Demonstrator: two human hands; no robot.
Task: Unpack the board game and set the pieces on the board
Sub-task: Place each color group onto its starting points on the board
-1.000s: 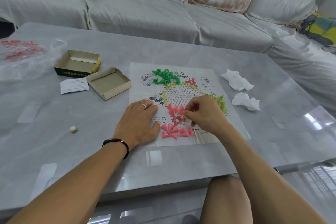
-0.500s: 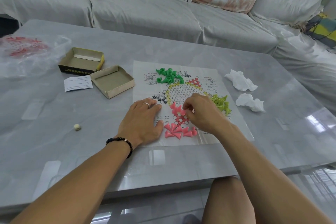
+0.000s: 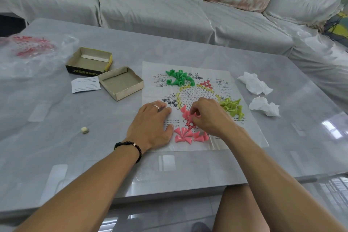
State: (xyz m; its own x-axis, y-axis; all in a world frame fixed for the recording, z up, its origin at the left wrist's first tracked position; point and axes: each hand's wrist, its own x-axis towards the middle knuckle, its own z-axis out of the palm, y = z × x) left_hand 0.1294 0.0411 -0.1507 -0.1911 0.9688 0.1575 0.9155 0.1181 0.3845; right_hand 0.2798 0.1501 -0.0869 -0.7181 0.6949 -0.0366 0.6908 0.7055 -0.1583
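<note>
A paper game board (image 3: pixel 211 83) printed with a hexagon of circles lies flat on the grey table. Pink cone pieces (image 3: pixel 185 135) lie in a loose heap at its near edge, and a few stand on the pink corner by my fingers. Green pieces (image 3: pixel 178 78) are heaped at the far left corner, yellow-green pieces (image 3: pixel 232 107) at the right. My left hand (image 3: pixel 150 126) rests flat on the board's left edge. My right hand (image 3: pixel 209 117) hovers over the pink corner, its fingertips pinching a pink piece (image 3: pixel 195 114).
Two open cardboard box halves (image 3: pixel 88 62) (image 3: pixel 120 82) and a paper slip (image 3: pixel 85 84) lie left of the board. A small die (image 3: pixel 84 130) sits nearer me. A plastic bag (image 3: pixel 32 52) is far left, two crumpled tissues (image 3: pixel 254 84) right. A sofa stands behind.
My right hand has shifted slightly left over the pink corner, still handling pink pieces. My left hand stays flat on the board.
</note>
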